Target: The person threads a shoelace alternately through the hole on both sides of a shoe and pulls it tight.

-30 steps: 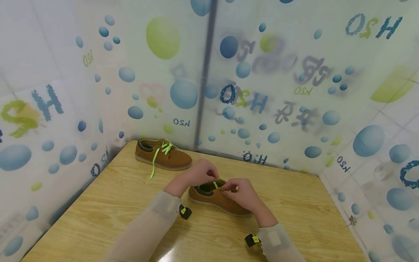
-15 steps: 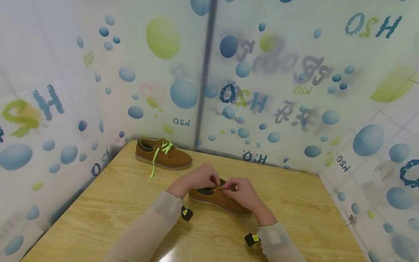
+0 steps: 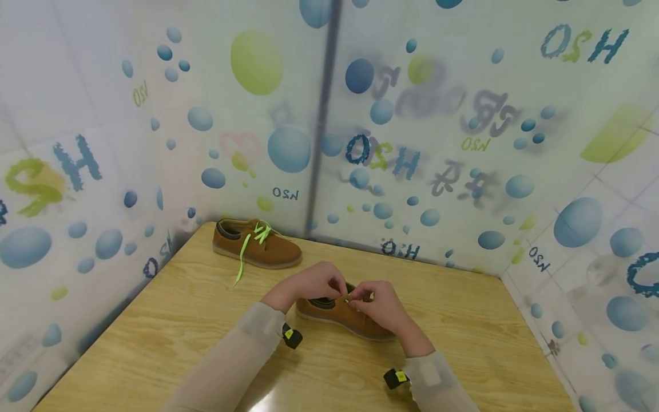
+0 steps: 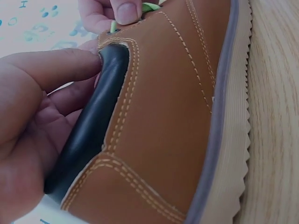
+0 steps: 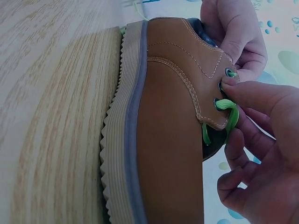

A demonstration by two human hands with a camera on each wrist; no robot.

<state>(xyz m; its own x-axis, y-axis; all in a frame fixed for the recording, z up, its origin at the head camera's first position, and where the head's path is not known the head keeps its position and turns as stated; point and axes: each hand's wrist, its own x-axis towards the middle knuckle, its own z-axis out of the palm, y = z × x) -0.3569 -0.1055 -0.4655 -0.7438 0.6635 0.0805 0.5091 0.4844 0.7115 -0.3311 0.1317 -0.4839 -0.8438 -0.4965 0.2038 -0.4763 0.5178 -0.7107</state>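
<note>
A brown shoe [image 3: 355, 324] with a dark padded collar sits on the table, toe to the right. My left hand [image 3: 323, 279] pinches the top corner of its lace flap [image 4: 133, 39], thumb at the edge and fingers inside the opening. My right hand [image 3: 380, 302] grips the same flap from the toe side, its thumb beside the middle eyelet. A green shoelace [image 5: 227, 105] passes through the lower eyelet, and a bit of green shows in the top eyelet [image 5: 229, 72]. The fingertips inside the shoe are hidden.
A second brown shoe [image 3: 280, 252] with green laces stands at the back left, one lace end [image 3: 239, 269] hanging onto the table. Patterned walls enclose the wooden table [image 3: 463, 320] at the back and sides. A small black camera sits at each wrist.
My left hand has lowered from above the opening to the flap, covering the lace seen there. A spot of pale green now shows at the eyelet. My right hand has barely moved.
</note>
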